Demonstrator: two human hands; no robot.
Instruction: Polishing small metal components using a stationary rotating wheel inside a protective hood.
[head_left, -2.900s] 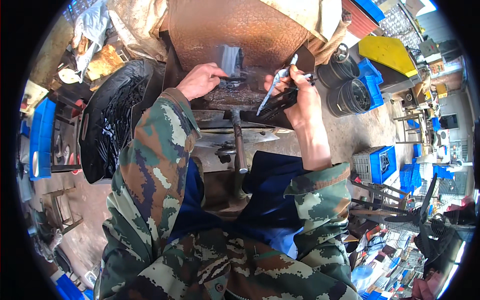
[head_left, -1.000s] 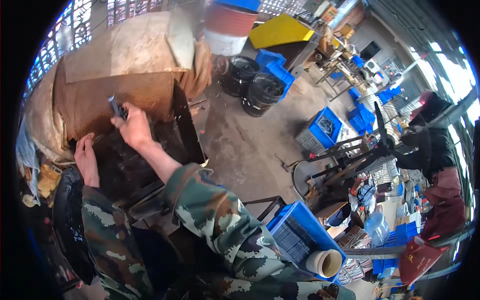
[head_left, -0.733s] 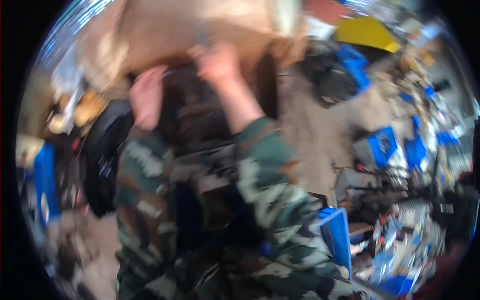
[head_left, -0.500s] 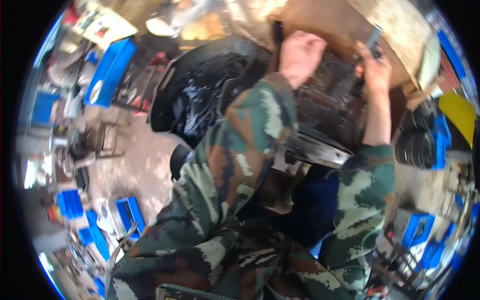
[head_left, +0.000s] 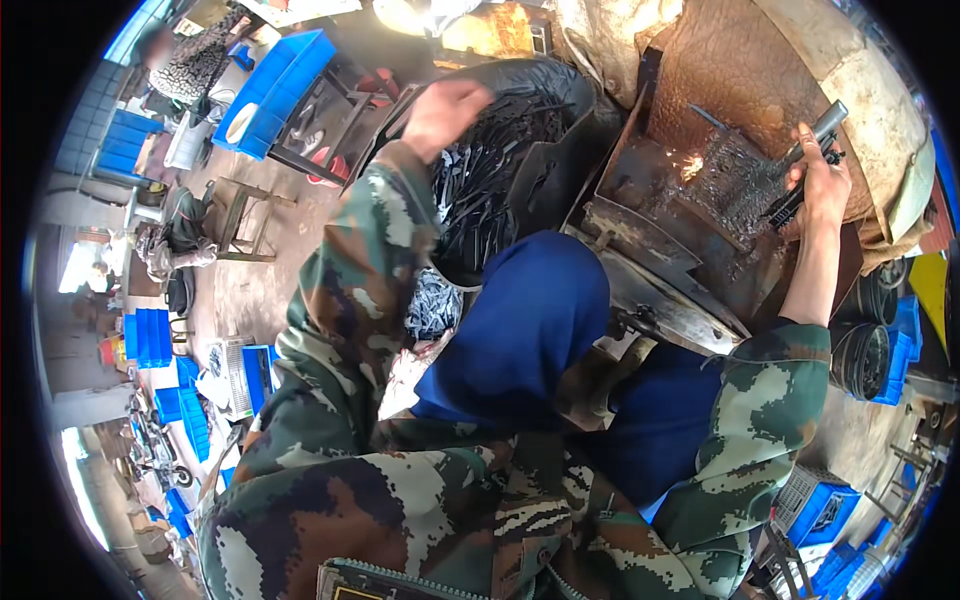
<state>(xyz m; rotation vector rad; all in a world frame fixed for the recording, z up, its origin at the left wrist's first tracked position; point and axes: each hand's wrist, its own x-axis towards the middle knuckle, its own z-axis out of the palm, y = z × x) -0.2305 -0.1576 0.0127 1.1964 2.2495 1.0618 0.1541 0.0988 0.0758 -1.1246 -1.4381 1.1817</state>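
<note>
My left hand (head_left: 447,115) is over the far left edge of a black bin (head_left: 520,185), smeared by motion, so its fingers cannot be read. Thin dark metal strips (head_left: 485,150) fill that bin. On the right, the fingers of my right hand (head_left: 822,185) wrap round a dark metal tool with a thick grey cylindrical end (head_left: 828,120); its exact kind is unclear. Beneath it is a brown, rusty metal tray (head_left: 640,165) with dark grainy debris (head_left: 740,195). Bright orange sparks (head_left: 690,165) show there, near a thin grey rod (head_left: 707,116).
Stained, pale cloth sheeting (head_left: 830,60) drapes behind the tray. A metal ledge (head_left: 670,300) lies between the tray and my blue-clad knees. A bag of silvery strips (head_left: 435,305) sits below the bin. Blue crates (head_left: 275,95) and a stool (head_left: 245,220) stand left; a person (head_left: 200,65) is at the far left.
My left hand has swung left from above the tray to the bin. My right hand has moved right and slightly down, still holding the tool. Sparks now show in the tray.
</note>
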